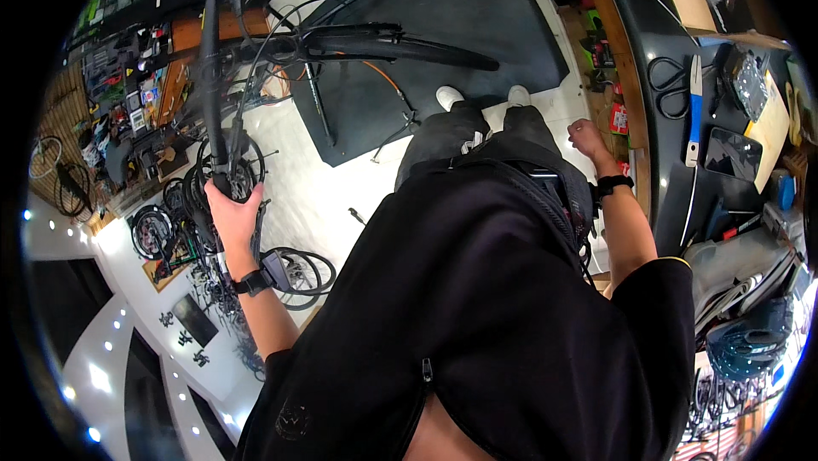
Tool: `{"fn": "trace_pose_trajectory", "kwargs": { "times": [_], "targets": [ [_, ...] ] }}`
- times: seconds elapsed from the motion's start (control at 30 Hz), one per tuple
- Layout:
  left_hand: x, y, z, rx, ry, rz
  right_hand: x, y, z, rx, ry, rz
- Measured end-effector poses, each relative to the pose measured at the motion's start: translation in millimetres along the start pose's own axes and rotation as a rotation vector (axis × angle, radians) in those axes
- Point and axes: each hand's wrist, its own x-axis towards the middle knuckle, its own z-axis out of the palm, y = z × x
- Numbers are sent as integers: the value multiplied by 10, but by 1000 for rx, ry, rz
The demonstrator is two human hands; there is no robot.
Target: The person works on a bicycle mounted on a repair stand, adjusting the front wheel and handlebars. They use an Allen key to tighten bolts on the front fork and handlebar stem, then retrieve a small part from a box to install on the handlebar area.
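A black bicycle handlebar (215, 77) runs down the left side, with cables beside it. My left hand (234, 216) is closed about the near end of this bar, thumb on one side and fingers on the other. The rest of the bicycle, with its black tire (443, 53), stretches to the right beyond it. On the other side of my body, my right hand (587, 139) hangs with its fingers curled in, near the workbench's wooden edge. Nothing shows in it. It touches neither the bicycle nor the bench.
A black mat (511, 26) lies on the pale floor under the bicycle, near my white shoes (449, 98). The dark workbench (635, 18) on the right carries scissors (671, 86), a blue-handled tool (695, 112), a phone (733, 153) and a helmet (750, 346). Wheels (153, 232) stand at left.
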Motion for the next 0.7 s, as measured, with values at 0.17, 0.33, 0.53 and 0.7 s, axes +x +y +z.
{"fn": "trace_pose_trajectory", "kwargs": {
  "times": [0.17, 0.33, 0.53, 0.7],
  "targets": [
    [42, -34, 0, -39, -26, 19, 72, 145, 123, -85, 15, -77],
    [40, -65, 5, -31, -35, 21, -47, -40, 87, 38, 10, 36],
    [48, -66, 8, -55, -32, 20, -30, -42, 84, 42, 17, 28],
    [49, -42, 6, -60, -18, 63, 25, 13, 103, 45, 34, 35]
  ]
}}
